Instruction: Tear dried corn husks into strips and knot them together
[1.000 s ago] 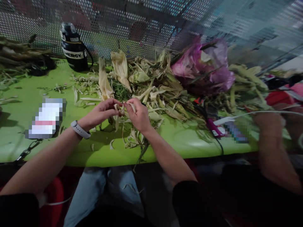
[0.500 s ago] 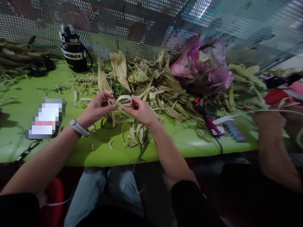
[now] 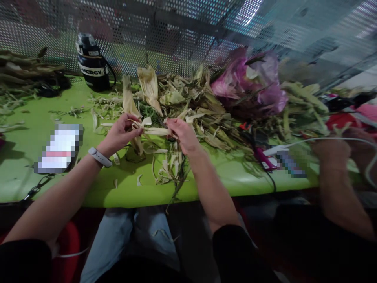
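The husk strip (image 3: 157, 131) is located between the two hands, spanning the gap nearly level above the tabletop. The left hand (image 3: 122, 131) is closed to a pinch, thumb against curled fingers, gripping the end of the strip nearest it. The right hand (image 3: 184, 135) is likewise pinched, thumb and forefinger gripping the opposite end; its remaining fingers are partly hidden. Gripping at both ends presumably keeps the strip extended and clear of the scraps below. The strip is pale cream, flat and ribbon-like; a lighter curl (image 3: 145, 121) rises beside the left fingertips, and whether it belongs to the same strip cannot be determined. Just beyond the left hand, a long dry husk (image 3: 129, 98) lies within reach, probably as ready stock. Beyond and to the right of the right hand extends the husk pile (image 3: 212, 129). Loose scraps (image 3: 167, 171) lie on the near side of the right hand, on the green tabletop (image 3: 123, 192). The phone (image 3: 60, 147) lies left of the left hand, likely set there to leave the working area unobstructed.
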Demonstrator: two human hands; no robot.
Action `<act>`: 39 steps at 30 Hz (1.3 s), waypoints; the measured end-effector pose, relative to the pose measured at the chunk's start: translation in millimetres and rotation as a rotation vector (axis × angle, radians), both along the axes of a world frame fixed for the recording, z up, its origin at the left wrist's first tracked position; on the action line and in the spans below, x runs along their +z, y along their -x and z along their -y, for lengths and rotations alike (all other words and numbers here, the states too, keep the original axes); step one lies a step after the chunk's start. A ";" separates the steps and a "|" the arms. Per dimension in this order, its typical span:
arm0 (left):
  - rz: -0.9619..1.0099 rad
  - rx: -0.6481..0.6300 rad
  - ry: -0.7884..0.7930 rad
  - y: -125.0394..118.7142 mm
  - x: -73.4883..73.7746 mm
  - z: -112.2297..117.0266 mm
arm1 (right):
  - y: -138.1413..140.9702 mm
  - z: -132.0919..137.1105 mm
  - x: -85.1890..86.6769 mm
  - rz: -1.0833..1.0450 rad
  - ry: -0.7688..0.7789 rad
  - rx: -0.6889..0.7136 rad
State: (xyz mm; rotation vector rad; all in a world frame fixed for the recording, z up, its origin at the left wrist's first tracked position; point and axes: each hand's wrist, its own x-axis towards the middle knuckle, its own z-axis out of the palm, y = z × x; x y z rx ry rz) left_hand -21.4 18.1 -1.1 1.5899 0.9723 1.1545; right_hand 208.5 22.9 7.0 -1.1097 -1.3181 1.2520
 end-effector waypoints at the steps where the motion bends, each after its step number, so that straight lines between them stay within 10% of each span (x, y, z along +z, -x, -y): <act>1: 0.004 0.000 0.001 0.4 -0.4 -0.6 | -1.1 0.2 0.2 0.029 -0.006 0.044; 5: 0.003 0.013 0.005 1.6 -1.3 -2.2 | -4.4 -1.8 -5.0 0.202 -0.139 0.133; 14: -0.055 -0.024 0.057 -1.4 2.2 2.0 | 0.6 0.1 -7.8 0.425 -0.492 -0.173; 20: -0.018 -0.042 0.098 -3.4 1.9 3.7 | 5.7 12.8 1.7 0.000 -0.130 0.110; 28: 0.013 -0.124 0.102 -6.4 0.5 5.1 | 7.4 28.5 9.3 -0.153 -0.148 0.483; 35: -0.054 -0.161 0.110 -7.9 3.0 9.2 | 20.2 29.0 0.9 0.207 -0.497 0.023; 39: -0.117 -0.146 0.024 -9.4 4.6 11.7 | 18.7 33.5 8.2 0.294 -0.576 0.137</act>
